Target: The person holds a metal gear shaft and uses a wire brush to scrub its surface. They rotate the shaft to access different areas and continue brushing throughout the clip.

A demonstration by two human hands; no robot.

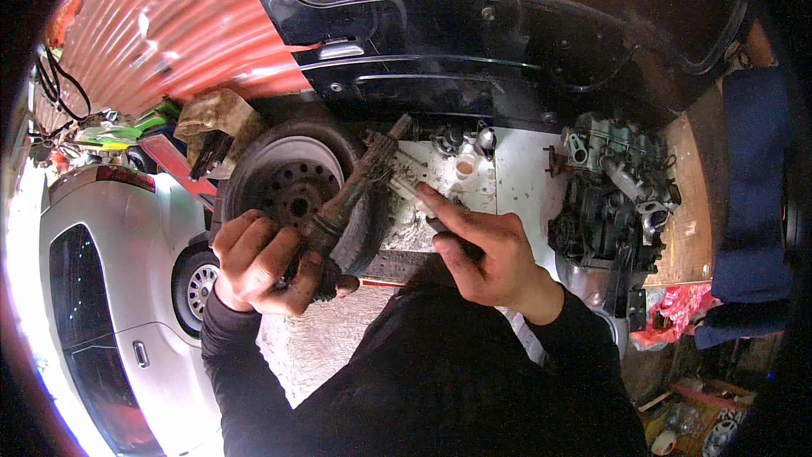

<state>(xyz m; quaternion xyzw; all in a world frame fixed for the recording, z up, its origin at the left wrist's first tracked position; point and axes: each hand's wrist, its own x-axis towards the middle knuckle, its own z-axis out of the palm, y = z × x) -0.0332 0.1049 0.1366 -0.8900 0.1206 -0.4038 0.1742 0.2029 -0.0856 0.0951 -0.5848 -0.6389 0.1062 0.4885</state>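
My left hand (269, 264) is wrapped around the near end of a long, greasy metal shaft part (345, 195). The part slants up and away to the right, with a thick, dirt-caked section near its far end. My right hand (495, 258) is closed around a tool with a flat, light-coloured blade (406, 189) and a dark handle mostly hidden in my palm. The index finger lies stretched along the tool. The blade's tip is at the caked section, and I cannot tell whether it touches. Behind the part lies a wheel with a tyre (288, 173).
A grimy engine (613, 195) stands on the right of the white worktop (520, 178). Small metal parts (463, 145) lie at its back. A dark vehicle panel (457, 42) rises behind. A silver car (127, 279) is at the left, and a red plastic bag (677, 313) hangs at the right.
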